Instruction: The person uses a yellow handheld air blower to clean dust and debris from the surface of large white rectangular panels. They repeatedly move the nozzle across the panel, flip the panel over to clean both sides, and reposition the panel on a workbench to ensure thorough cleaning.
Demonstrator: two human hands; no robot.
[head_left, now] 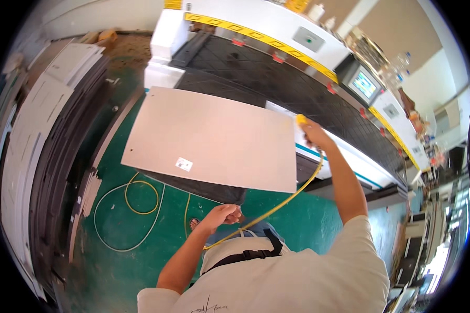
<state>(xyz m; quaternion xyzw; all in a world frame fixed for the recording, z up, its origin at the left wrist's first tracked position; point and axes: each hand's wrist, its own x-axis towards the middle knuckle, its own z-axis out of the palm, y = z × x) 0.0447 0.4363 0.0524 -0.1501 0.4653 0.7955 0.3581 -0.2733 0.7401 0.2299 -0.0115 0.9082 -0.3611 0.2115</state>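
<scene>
My right hand [316,136] is closed around a yellow air blow gun [301,119] at the right edge of a pale beige panel [214,135]. A yellow air hose [277,207] runs from beneath that hand down to my waist. The flat panel has a small white label [184,164] near its front edge and small holes at its left end. It lies over a dark surface [209,188], partly hidden beneath it. My left hand [224,215] is in front of my waist, below the panel's front edge and apart from it. Its fingers are curled in; whatever they hold, if anything, is hidden.
Beyond the panel stands a white machine with a dark bed [235,68], a yellow-striped beam [261,39] and a screen [364,85]. Stacked boards [47,115] line the left side. Loops of hose [126,248] lie on the green floor [107,274].
</scene>
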